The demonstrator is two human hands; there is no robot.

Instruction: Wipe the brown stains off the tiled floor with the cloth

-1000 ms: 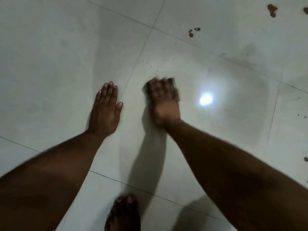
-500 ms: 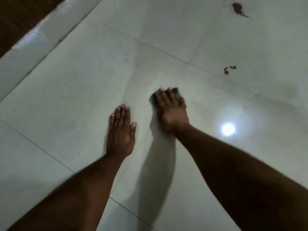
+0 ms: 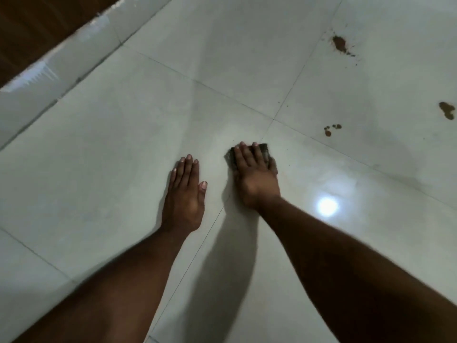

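My right hand (image 3: pixel 254 177) presses a small dark cloth (image 3: pixel 264 149) flat on the pale tiled floor (image 3: pixel 123 144); only the cloth's edges show past the fingers. My left hand (image 3: pixel 184 194) lies flat on the tile just to its left, fingers together, holding nothing. Brown stains lie beyond the cloth to the right: a small cluster of drops (image 3: pixel 331 129), a larger blot (image 3: pixel 447 110) near the right edge, and a splattered blot (image 3: pixel 340 44) farther away. The tile under and around my hands shows no stain.
A glossy white skirting (image 3: pixel 49 70) and dark wooden surface (image 3: pixel 37 23) run along the upper left. A bright light reflection (image 3: pixel 327 206) sits on the tile to the right of my right forearm. Grey grout lines cross the floor.
The view has swung up and to the left, so the foot has left the frame and the skirting has come in. My right hand still rubs the cloth in about the same spot; the left hand stays planted.
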